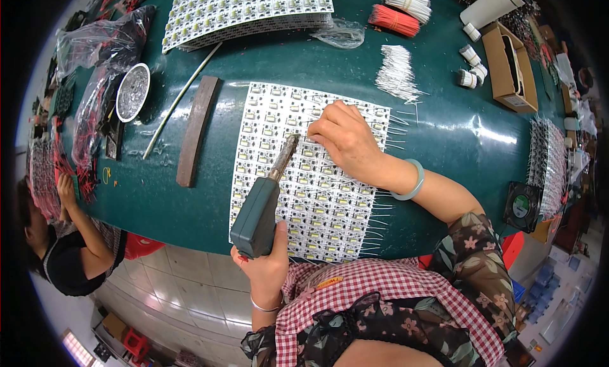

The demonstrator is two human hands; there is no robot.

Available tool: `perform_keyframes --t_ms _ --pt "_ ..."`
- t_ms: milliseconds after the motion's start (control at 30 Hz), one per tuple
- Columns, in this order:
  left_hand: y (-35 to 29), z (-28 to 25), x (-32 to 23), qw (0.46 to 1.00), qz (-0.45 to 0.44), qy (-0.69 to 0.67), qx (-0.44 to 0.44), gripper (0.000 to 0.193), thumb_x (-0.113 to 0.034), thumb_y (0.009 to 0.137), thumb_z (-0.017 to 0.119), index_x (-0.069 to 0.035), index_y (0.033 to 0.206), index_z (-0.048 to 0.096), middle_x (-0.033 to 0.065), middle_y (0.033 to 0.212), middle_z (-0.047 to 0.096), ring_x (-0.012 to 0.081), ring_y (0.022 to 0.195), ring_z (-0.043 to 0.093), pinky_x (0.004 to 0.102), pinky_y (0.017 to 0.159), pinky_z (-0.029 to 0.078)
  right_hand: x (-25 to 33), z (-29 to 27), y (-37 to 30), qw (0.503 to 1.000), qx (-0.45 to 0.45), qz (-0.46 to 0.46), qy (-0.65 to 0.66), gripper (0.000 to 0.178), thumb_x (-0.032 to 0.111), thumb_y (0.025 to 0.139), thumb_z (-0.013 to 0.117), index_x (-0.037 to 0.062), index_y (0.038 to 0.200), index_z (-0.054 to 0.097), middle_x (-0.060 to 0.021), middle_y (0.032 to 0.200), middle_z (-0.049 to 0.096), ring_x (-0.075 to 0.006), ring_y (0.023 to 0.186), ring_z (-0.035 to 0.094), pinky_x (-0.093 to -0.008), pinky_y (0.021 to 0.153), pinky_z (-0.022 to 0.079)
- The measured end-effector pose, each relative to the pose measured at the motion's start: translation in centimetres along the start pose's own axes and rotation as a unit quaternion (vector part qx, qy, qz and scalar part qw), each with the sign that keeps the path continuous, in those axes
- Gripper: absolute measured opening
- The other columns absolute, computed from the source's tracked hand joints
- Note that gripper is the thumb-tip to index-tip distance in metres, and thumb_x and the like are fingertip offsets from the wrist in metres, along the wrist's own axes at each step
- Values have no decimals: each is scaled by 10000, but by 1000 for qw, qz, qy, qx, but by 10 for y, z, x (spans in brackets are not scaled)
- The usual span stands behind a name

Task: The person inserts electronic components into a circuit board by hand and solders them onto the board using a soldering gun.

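My left hand [266,272] is wrapped round the dark green handle of a soldering gun [257,215]. The gun's metal tip points up and away, resting at or just above a white LED circuit board sheet [254,113]. Close to that tip, my right hand [346,135] hovers over the sheet with thumb and fingers pinched together. Whatever is between them is too small to make out. Thin white wires [374,230] lie across the sheet's right part and stick out past its right edge.
Beyond the sheet lie a stack of LED boards [254,5], loose white wires [396,72] and a red wire bundle [393,20]. To the left are a dark bar [198,132], a pale rod [184,91] and a bowl [133,93]. A cardboard box [507,69] and small fan [522,205] stand right. Another person [76,253] works far left.
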State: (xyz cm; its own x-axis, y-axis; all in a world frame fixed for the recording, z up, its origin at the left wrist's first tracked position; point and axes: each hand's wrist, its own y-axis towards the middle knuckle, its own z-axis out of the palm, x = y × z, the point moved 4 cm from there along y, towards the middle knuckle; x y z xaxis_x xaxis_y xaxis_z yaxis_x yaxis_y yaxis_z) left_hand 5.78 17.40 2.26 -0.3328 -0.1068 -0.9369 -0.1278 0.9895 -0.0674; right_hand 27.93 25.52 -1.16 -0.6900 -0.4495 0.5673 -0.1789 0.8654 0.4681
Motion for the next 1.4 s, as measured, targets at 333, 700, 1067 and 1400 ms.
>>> perform_keyframes --t_ms 333,700,1067,1400 --pt "-3 -3 4 1000 -23 -5 -5 214 -64 795 781 37 950 674 67 868 677 120 726 618 271 653 489 1 0 0 1000 0 4 4 114 14 764 710 51 825 622 -54 819 526 -228 839 528 -354 746 389" --pt "32 -55 -51 948 157 -34 -275 322 90 834 654 103 1138 550 143 950 652 98 496 472 207 437 376 -1 3 1 1000 -4 7 12 106 0 766 696 56 810 617 -56 809 520 -229 832 522 -348 733 384" --pt "130 -89 -37 963 160 107 -187 226 -46 861 718 49 1063 684 19 686 586 66 528 481 213 477 354 -7 5 -8 1000 -16 0 -24 96 18 790 682 69 841 617 -55 829 506 -231 811 523 -346 720 395" --pt "134 -214 -123 893 268 225 -282 262 -162 887 719 97 931 724 116 773 711 91 540 576 233 487 414 -26 -93 -14 992 -92 40 -74 157 -51 758 684 15 885 622 -108 924 578 -295 887 569 -373 744 483"
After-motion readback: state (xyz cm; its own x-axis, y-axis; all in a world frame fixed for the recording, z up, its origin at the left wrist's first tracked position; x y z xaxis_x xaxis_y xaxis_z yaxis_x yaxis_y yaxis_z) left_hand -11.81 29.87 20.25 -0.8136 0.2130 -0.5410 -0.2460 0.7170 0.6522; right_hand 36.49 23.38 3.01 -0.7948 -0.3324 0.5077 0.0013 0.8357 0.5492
